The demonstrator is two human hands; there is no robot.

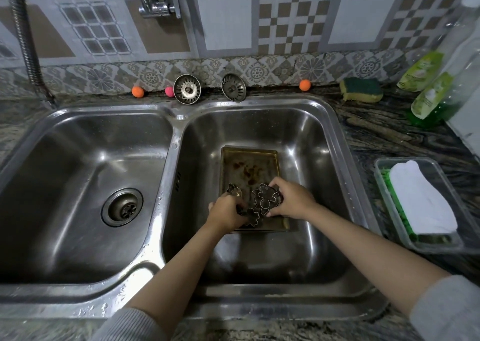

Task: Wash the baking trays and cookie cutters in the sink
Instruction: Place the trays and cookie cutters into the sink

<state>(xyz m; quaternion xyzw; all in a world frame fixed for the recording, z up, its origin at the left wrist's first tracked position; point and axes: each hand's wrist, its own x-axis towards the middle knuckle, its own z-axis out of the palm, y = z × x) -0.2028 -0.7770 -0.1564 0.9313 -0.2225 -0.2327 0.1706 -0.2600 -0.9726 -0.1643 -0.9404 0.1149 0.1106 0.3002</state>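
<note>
A dirty rectangular baking tray [249, 166] with brown stains lies in the right basin of the double sink [335, 138]. Several metal cookie cutters lie on its near half. My left hand [227, 214] grips a flower-shaped cutter [250, 216], with a small cutter [233, 190] just beyond its fingers. My right hand [292, 200] holds a larger figure-shaped cutter [266, 197] by its right side. Both hands are low in the basin over the tray.
The left basin [78, 184] holds only its drain [122, 206]. Two strainer plugs [187, 89] lean on the back ledge under the tap [155, 2]. A sponge [361, 89], green soap bottles [431, 99] and a plastic tub with a white cloth [420, 203] stand on the right counter.
</note>
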